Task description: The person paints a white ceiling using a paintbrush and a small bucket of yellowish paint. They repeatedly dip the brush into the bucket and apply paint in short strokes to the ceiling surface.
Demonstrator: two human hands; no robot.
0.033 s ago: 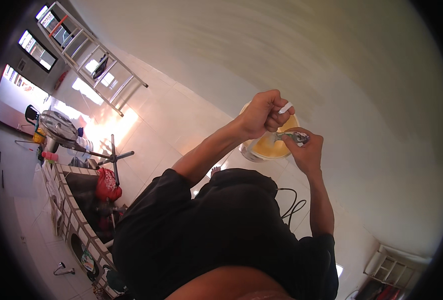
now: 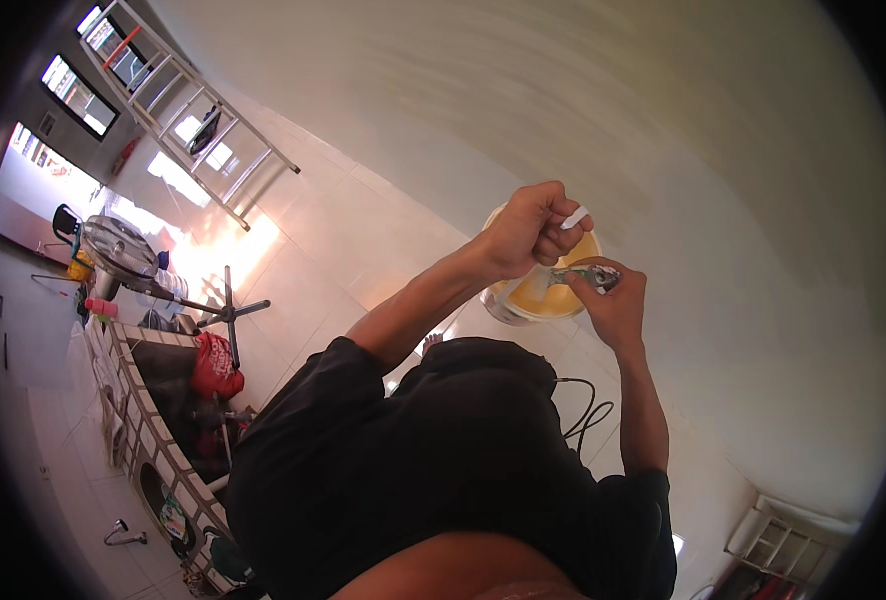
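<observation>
My left hand (image 2: pixel 535 232) is closed in a fist above a round bucket. A small white end (image 2: pixel 576 217) of something pokes out by the thumb; the rest is hidden in the fist. Just to its right, my right hand (image 2: pixel 615 302) pinches a small grey-green, whitish-smeared object (image 2: pixel 588 277), its kind not clear. The bucket (image 2: pixel 516 318) is white outside and yellowish inside. A pale flat shape (image 2: pixel 531 290) shows within it, under the hands. Both hands are close together over the bucket, near the wall.
A pale wall (image 2: pixel 723 230) rises along the right. An aluminium ladder (image 2: pixel 193 120) stands far left, with a pedestal fan (image 2: pixel 118 250) nearer. A tiled counter (image 2: pixel 163 430) and a red bag (image 2: pixel 217 367) lie to the left. A black cable (image 2: pixel 588 410) hangs beside my right leg.
The background at the left has shifted very slightly right in the picture. Both hands keep almost the same pose over the bucket.
</observation>
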